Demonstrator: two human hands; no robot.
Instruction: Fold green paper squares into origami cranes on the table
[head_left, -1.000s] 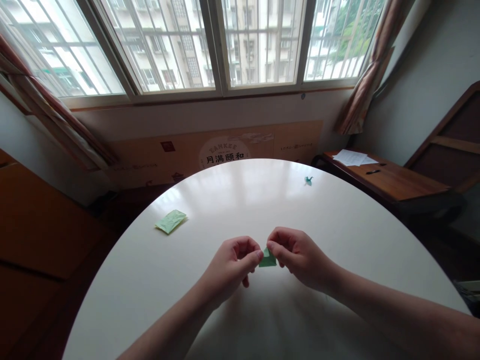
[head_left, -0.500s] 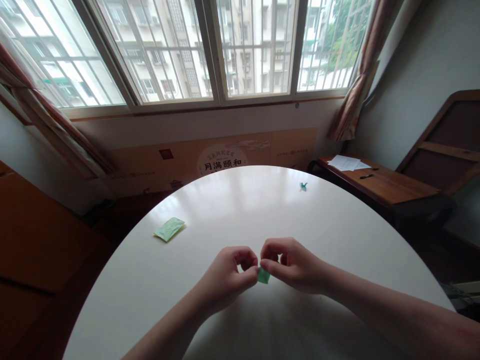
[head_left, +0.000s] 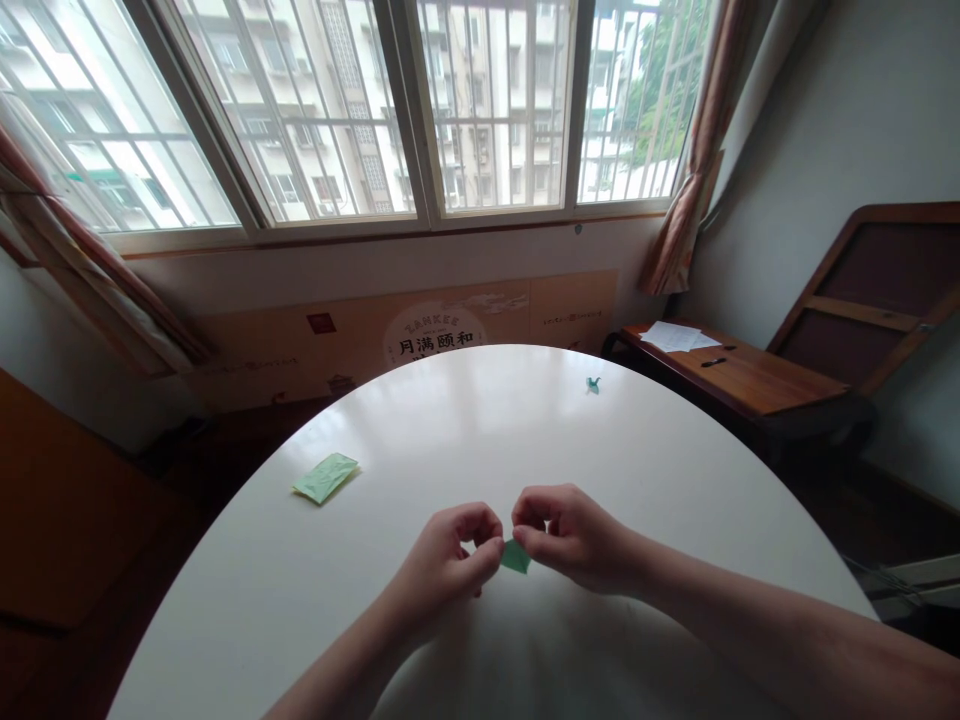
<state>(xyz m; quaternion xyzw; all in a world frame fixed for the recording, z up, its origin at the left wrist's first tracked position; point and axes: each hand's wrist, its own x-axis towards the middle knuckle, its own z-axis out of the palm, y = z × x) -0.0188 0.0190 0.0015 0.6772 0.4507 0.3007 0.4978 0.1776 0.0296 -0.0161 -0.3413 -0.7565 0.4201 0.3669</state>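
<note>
Green paper [head_left: 515,557] in 2 hands [head_left: 454,560] [head_left: 566,538] (panel [head_left: 574,292] beyond: "月满颐和").

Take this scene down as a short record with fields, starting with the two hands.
Left hand: pinching a small green paper piece
Right hand: pinching the same piece from the other side
Surface: round white table
On it, left: pale green paper, lying flat
On it, far right: tiny teal figure
Beyond, right: white sheets on a wooden surface

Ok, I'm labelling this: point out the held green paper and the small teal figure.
Held green paper [head_left: 515,557], head view, on its exposed middle.
Small teal figure [head_left: 593,385], head view, on its body.
</note>
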